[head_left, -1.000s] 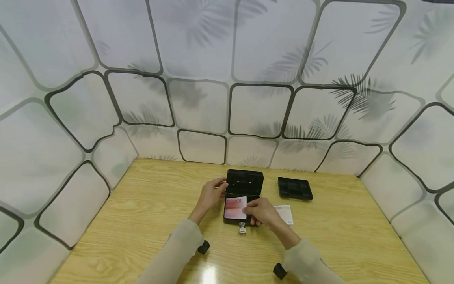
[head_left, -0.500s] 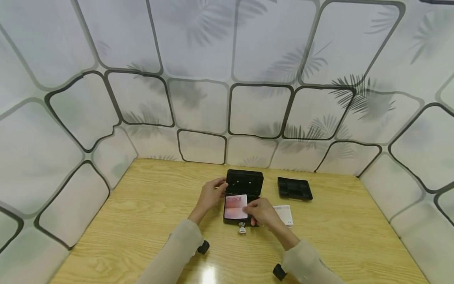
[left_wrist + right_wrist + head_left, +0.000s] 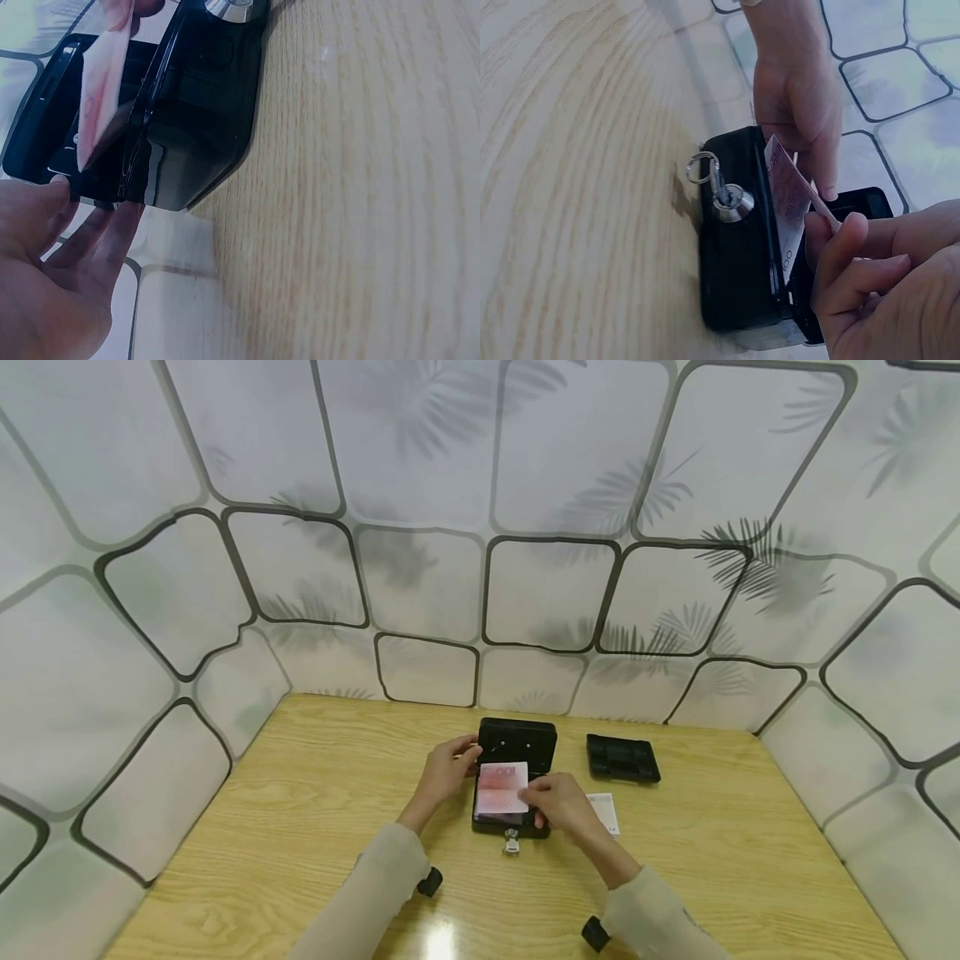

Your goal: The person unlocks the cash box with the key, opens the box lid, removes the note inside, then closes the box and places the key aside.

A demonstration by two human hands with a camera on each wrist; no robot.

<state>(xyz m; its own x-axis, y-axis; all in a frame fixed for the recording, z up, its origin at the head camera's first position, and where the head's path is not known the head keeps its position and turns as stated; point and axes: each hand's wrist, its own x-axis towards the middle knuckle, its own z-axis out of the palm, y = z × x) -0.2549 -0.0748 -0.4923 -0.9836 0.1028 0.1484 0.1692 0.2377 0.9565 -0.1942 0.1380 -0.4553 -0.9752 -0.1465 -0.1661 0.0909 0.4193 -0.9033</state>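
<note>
A small black cash box stands on the wooden table with its lid raised. My left hand holds the lid's left edge, thumb at the inner side and fingers behind it, as the left wrist view shows. Between thumb and fingertips my right hand pinches the right edge of a pink banknote, marked 100. The note is over the open box and tilted, its far end raised; other contents are mostly hidden. A key on a ring sits in the round silver lock at the front.
A black compartment tray lies on the table to the right of the box. Whitish paper, printed at its edge, lies partly under my right forearm. A patterned fabric wall borders the table behind.
My right hand has lifted the pink banknote slightly up and away from me, showing more of the box's front interior. The left hand and the lid have stayed in place.
</note>
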